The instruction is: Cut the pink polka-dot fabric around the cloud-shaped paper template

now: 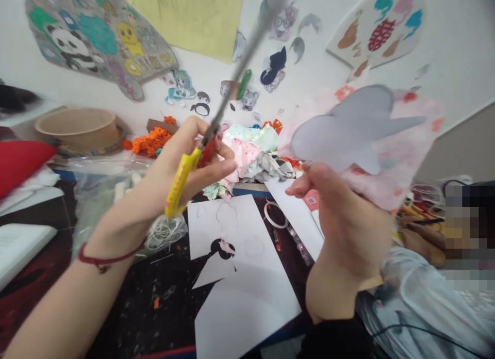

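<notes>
The left hand [164,160] is closed on one pair of scissors [181,181], with smooth yellow and red handles and long metal blades blurred enough that I cannot tell if they are parted; their long axis slants from the handles at lower left to the tip at upper right, toward the wall. The right hand [344,219] pinches one greyish paper cutout [344,129] at its lower edge, up in front of the wall, together with one soft-looking pink sheet [413,147] spotted with orange behind it. The flat cutout has rounded lobes at left and top, a short point downward and a long thin spike to the right; its long axis runs roughly sideways, rising slightly rightward. Below, between the hands, one smooth white sheet [247,297] lies on the dark table [127,312], with three faint pencil outlines and a slit from its left edge to a rounded opening. Beyond it sits a crumpled pile of paper [251,152], near one round bowl [77,124] and frilly orange flowers [150,142]; two fan-shaped boards hang on the wall.
</notes>
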`<act>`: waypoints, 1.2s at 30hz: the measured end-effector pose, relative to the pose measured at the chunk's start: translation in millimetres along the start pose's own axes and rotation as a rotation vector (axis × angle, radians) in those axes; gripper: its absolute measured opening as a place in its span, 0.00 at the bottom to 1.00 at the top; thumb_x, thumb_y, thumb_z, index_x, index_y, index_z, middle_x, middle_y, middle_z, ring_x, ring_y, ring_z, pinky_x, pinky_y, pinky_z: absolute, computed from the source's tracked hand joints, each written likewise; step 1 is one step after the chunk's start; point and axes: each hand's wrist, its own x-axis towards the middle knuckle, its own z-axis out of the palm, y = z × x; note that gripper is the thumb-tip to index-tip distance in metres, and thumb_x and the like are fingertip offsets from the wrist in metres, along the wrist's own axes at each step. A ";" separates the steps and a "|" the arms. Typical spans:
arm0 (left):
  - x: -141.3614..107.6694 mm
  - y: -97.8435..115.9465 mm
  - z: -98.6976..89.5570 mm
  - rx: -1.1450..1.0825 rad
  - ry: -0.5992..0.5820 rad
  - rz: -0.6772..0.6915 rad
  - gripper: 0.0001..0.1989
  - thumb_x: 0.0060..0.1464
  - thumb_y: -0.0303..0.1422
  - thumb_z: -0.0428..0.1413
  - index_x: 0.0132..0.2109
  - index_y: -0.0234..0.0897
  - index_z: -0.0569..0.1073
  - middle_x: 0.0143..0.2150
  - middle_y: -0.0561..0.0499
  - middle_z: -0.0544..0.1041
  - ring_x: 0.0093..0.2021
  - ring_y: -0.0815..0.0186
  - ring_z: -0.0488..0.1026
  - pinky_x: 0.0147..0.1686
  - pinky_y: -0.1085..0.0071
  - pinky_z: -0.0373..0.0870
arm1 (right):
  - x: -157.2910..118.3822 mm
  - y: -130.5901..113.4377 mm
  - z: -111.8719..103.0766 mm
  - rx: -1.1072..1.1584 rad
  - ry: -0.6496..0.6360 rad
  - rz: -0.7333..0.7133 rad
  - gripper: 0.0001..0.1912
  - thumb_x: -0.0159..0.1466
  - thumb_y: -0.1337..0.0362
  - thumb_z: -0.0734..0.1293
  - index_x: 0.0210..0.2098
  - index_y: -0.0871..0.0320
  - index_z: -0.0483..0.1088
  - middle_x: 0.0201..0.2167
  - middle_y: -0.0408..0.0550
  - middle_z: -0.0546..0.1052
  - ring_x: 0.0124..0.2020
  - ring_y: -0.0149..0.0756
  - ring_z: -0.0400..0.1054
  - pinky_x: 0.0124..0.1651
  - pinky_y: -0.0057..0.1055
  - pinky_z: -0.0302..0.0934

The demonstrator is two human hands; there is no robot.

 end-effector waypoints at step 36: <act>-16.8 23.4 37.7 0.052 0.295 0.061 0.21 0.54 0.34 0.67 0.38 0.42 0.59 0.32 0.55 0.67 0.46 0.60 0.76 0.35 0.64 0.77 | -2.7 24.2 31.2 0.121 -0.153 0.054 0.07 0.59 0.65 0.76 0.24 0.55 0.79 0.20 0.38 0.77 0.22 0.30 0.73 0.28 0.26 0.72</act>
